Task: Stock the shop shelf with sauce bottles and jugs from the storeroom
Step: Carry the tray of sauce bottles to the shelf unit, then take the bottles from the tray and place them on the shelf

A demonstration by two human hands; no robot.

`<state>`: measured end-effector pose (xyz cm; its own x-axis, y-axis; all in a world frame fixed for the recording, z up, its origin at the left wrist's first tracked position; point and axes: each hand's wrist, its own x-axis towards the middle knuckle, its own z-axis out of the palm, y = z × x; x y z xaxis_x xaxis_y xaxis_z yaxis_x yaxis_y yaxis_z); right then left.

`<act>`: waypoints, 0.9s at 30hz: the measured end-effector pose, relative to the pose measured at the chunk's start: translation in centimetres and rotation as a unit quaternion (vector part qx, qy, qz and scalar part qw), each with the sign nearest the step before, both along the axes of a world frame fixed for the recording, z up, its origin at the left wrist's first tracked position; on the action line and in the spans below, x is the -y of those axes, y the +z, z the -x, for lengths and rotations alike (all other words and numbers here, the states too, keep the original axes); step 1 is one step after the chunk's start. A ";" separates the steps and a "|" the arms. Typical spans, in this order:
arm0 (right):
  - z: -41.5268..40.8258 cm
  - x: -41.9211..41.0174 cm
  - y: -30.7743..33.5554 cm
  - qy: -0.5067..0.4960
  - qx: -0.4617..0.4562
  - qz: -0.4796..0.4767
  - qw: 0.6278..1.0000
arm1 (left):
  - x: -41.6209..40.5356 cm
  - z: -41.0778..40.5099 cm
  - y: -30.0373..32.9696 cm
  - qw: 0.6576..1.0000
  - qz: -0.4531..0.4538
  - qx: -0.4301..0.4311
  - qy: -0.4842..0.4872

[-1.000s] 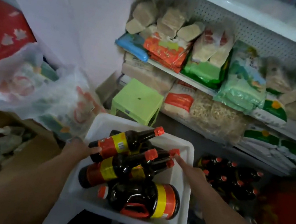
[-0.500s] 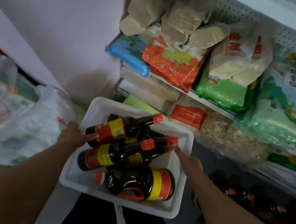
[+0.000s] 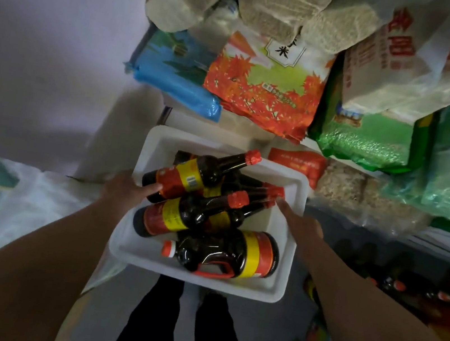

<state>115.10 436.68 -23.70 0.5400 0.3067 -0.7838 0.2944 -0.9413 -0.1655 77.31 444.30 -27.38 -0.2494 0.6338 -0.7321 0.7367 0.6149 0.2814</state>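
Note:
A white tub [image 3: 278, 293] hangs in front of me, held by both rims. My left hand [image 3: 126, 190] grips the left rim, thumb over the edge beside a bottle. My right hand [image 3: 302, 225] grips the right rim. Inside lie several dark sauce bottles [image 3: 187, 177] with red caps and red-and-yellow labels, stacked slanting. Across the near end lies a dark sauce jug [image 3: 230, 252] with a red handle and red cap.
Shelves ahead and right carry bagged goods: an orange leaf-print bag [image 3: 263, 88], a blue bag [image 3: 174, 74], a green bag [image 3: 370, 137]. More dark bottles [image 3: 394, 282] stand low on the right. White plastic bags [image 3: 6, 203] lie left. My legs are below the tub.
I have stepped closer to the shelf and the view has tilted down; the bagged goods loom larger. The tub stays in both hands, its bottles unmoved.

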 end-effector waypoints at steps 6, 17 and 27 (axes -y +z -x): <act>0.3 -0.4 -3.5 -0.038 0.014 -0.034 0.999 | -3.0 -0.1 -3.1 0.999 0.015 -0.037 -0.028; 0.6 -1.0 -6.8 -0.047 0.006 -0.035 0.998 | -3.3 0.1 -6.2 0.999 0.021 -0.036 0.015; 1.5 0.9 -4.1 -0.017 -0.003 -0.068 0.998 | -1.4 -2.7 -2.1 0.998 0.009 -0.049 -0.029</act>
<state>113.65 435.81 -27.78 0.5477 0.3929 -0.7387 0.2622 -0.9190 -0.2944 80.00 445.75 -29.45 -0.2830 0.6366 -0.7174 0.7948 0.5743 0.1960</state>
